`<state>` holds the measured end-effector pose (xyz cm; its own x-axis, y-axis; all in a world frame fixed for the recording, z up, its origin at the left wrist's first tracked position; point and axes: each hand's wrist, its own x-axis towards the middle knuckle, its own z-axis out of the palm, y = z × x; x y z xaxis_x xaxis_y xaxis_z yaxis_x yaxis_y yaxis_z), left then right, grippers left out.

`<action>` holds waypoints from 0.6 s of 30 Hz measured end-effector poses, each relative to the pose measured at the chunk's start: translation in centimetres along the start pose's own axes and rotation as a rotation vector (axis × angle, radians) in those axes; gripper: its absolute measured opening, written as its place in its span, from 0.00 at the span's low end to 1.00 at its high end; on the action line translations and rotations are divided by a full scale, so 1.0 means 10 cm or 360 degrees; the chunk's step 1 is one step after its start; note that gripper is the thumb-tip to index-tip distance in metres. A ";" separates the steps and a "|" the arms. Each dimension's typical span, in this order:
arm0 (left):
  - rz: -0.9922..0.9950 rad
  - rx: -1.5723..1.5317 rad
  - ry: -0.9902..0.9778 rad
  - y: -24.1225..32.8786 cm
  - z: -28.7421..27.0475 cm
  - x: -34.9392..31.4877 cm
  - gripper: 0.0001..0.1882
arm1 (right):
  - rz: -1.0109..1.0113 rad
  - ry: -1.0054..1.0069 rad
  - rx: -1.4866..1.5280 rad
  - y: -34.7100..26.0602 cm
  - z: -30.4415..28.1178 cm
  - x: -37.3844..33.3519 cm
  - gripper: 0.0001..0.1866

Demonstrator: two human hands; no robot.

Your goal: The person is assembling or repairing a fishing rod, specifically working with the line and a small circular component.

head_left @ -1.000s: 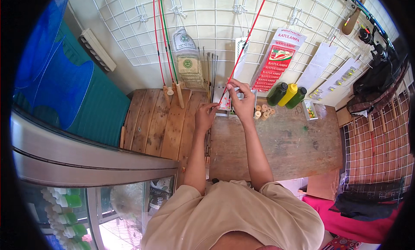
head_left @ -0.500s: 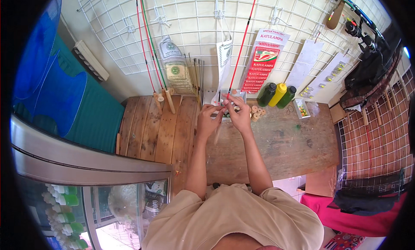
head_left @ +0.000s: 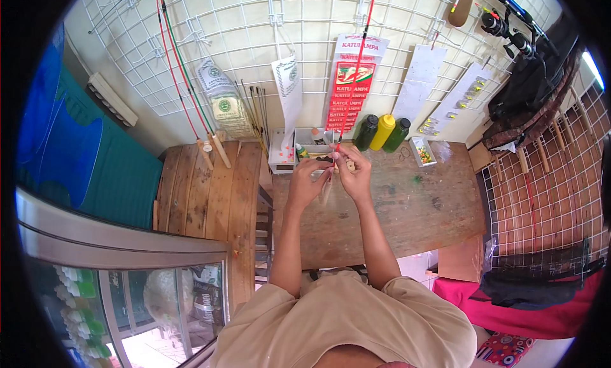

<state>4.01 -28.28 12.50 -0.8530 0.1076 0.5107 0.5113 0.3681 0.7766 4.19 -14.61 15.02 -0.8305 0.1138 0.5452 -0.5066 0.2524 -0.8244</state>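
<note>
A slim red fishing rod [head_left: 358,69] stands upright in front of me, its thin end running up past the wall grid. My right hand [head_left: 354,174] pinches it near its lower part, thumb and fingers closed. Close beside it, my left hand [head_left: 310,180] has its fingertips pressed together at the same spot, touching the rod. Below the fingers a pale wooden handle [head_left: 326,193] points toward me, partly blurred. Just behind the hands lie small round wooden pieces [head_left: 351,166], mostly covered by the right hand. What exactly the fingertips do at the joint is too small to tell.
A white divided tray [head_left: 282,167] with a small green glue bottle [head_left: 301,150] stands behind my left hand. Several squeeze bottles [head_left: 384,134] and a small white box [head_left: 422,153] line the back. Two rods [head_left: 180,75] lean at left. A glass-doored cabinet [head_left: 127,241] stands near left.
The view has shifted right, so the wall and tables slide left. Both hands stay together on the rod, which now stands in front of the red hanging packets; more of the tray shows.
</note>
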 end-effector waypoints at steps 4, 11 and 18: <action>0.0052 0.0019 0.0004 0.17 0.22 0.01 0.08 | 0.0105 -0.0002 0.0045 0.00 -0.29 -0.02 0.09; -0.0089 0.0035 -0.0033 0.48 0.72 -0.08 0.09 | 0.0008 -0.0082 0.0057 0.02 -0.88 -0.05 0.09; -0.0131 0.0016 -0.0031 0.96 1.15 -0.11 0.10 | -0.0109 -0.0102 0.0017 0.21 -1.49 -0.17 0.11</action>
<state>8.64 -14.20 15.19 -0.8940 0.0944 0.4380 0.4384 0.3858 0.8117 8.01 0.05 14.58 -0.8070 0.0347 0.5895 -0.5647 0.2469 -0.7875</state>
